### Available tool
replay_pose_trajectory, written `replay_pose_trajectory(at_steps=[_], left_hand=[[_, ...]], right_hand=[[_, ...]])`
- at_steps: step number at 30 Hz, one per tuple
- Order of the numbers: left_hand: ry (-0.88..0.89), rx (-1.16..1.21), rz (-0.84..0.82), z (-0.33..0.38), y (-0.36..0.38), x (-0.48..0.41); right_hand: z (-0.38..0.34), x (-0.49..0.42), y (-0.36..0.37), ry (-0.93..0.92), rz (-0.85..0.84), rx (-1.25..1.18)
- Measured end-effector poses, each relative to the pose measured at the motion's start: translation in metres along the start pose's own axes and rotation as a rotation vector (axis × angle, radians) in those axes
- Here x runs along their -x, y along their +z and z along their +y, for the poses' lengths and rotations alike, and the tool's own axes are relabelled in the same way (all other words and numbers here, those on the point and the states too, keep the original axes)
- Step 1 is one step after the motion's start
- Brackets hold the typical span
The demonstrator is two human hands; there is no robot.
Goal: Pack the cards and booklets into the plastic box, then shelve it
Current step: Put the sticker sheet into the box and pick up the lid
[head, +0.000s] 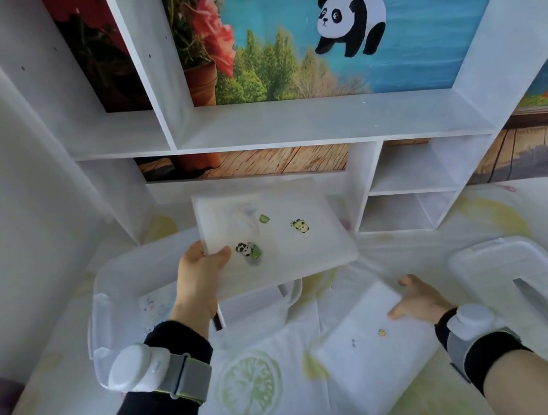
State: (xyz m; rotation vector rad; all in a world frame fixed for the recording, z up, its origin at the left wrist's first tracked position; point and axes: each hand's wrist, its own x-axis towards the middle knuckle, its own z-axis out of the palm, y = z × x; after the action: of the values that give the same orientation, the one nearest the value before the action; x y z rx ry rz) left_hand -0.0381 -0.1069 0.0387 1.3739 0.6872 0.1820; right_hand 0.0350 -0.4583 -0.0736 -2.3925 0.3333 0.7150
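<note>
A white shelf of flat boards, its compartments bare, stands at the back of a table under a lemon-print cloth. The clear plastic box sits open at left; its ribbed lid lies well apart at right. The left hand pinches a thin, glossy white booklet by its corner, tilted above the box. The right hand, fingers curled, grips the edge of a second booklet lying on the cloth.

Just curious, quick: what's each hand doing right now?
Left hand: closed on a panda-sticker booklet, held above the plastic box.
Right hand: fingers on a white booklet lying on the table; grip unclear.
</note>
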Motion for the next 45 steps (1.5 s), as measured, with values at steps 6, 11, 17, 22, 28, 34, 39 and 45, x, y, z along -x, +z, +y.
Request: replay_pose_trajectory(at_steps=[6,11,17,22,28,34,39,45], left_hand=[[-0.023,-0.015,0.089,0.006,-0.056,-0.011],[-0.039,-0.044,0.153,0.005,-0.097,-0.011],[-0.141,-0.155,0.139,-0.013,-0.127,-0.018],[-0.219,-0.27,0.13,-0.031,-0.128,-0.02],[-0.011,-0.593,0.215,-0.025,-0.111,-0.012],[0.092,-0.181,0.063,0.005,-0.099,-0.008],[0.003,0.062,-0.089,0.006,-0.109,-0.012],[-0.131,-0.003,0.086,-0.024,-0.132,-0.018]], right_hand=[[-0.084,0.012,-0.036,-0.31,0.077,0.1],[-0.156,0.059,-0.053,-0.519,0.4,0.258],[-0.199,0.087,-0.042,-0.8,0.742,0.215],[-0.221,0.106,-0.028,-0.943,0.741,-0.063],[-0.227,0.117,-0.013,-1.003,0.652,-0.303],[-0.241,0.134,0.005,-0.967,0.246,-0.645],[-0.248,0.119,0.044,-0.641,-0.119,-0.792],[-0.24,0.096,0.092,-0.461,-0.087,-0.566]])
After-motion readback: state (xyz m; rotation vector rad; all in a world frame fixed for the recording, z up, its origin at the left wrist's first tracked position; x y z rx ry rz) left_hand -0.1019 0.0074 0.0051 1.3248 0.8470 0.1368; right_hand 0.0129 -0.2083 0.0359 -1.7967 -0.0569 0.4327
